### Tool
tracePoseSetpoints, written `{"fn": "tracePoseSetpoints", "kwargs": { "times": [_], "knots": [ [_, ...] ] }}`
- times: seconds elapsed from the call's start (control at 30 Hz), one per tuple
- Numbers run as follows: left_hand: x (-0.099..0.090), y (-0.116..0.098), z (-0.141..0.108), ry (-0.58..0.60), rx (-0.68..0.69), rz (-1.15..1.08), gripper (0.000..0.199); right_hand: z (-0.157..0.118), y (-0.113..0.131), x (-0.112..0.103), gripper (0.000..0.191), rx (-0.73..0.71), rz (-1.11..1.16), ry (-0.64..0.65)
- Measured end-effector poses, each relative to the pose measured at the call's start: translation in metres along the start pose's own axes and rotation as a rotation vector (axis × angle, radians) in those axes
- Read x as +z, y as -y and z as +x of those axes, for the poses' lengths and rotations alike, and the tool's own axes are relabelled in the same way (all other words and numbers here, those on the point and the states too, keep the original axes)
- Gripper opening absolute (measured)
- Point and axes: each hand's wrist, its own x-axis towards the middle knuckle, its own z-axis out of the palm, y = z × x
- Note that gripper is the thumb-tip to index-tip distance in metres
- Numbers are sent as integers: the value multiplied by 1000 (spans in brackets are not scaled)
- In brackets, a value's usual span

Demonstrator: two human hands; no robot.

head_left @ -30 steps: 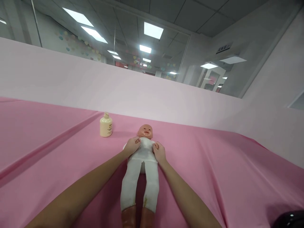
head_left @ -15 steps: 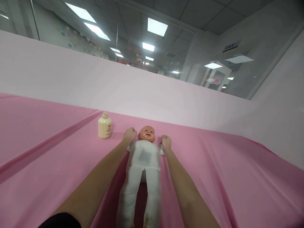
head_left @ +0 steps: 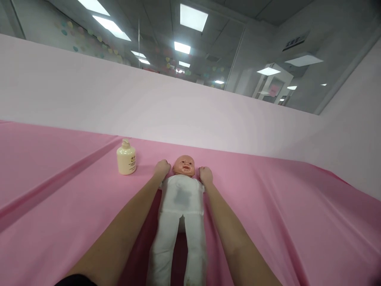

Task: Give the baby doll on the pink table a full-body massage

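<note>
Left hand and right hand, each fisted, apparently round an arm-end of one doll, supine between them, which could twist if pulled unevenly; one cream bottle, left of both, could topple if knocked.

Showing a pale wall rising behind pink cloth and meeting a wide window above. Displaying there, indistinguishably seen through or reflected, rectangular white lights, a grey ceiling, coloured dots at upper left, and a door below a blurred sign at right.
</note>
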Motion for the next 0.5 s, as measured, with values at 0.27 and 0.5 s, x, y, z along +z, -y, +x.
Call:
{"fn": "tracePoseSetpoints", "kwargs": {
  "times": [0.27, 0.5],
  "knots": [
    [-38, -28, -53, -61, 374, -189, 20, -23, 27, -15, 28, -98, 189, -29],
    [-75, -22, -121, 144, 739, -234, 18, -65, 24, -52, 25, -197, 349, 232]
  ]
}}
